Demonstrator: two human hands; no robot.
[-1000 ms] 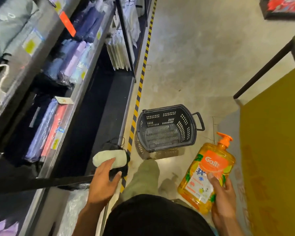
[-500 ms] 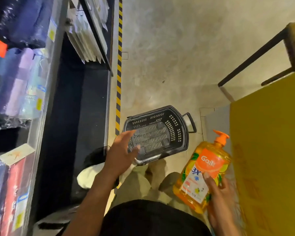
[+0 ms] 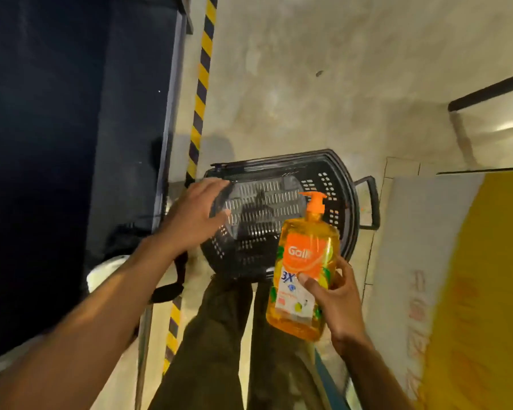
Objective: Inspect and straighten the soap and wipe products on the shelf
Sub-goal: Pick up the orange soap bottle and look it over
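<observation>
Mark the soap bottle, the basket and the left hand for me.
soap bottle (image 3: 303, 257), head view, orange front label.
basket (image 3: 323, 180), head view, perforated right wall.
left hand (image 3: 194, 215), head view, back of the hand.

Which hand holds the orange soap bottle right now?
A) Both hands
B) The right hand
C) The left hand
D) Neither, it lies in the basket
B: the right hand grips the soap bottle around its lower half, in front of the basket, while the left hand is away from the bottle, at the basket's near rim.
</observation>
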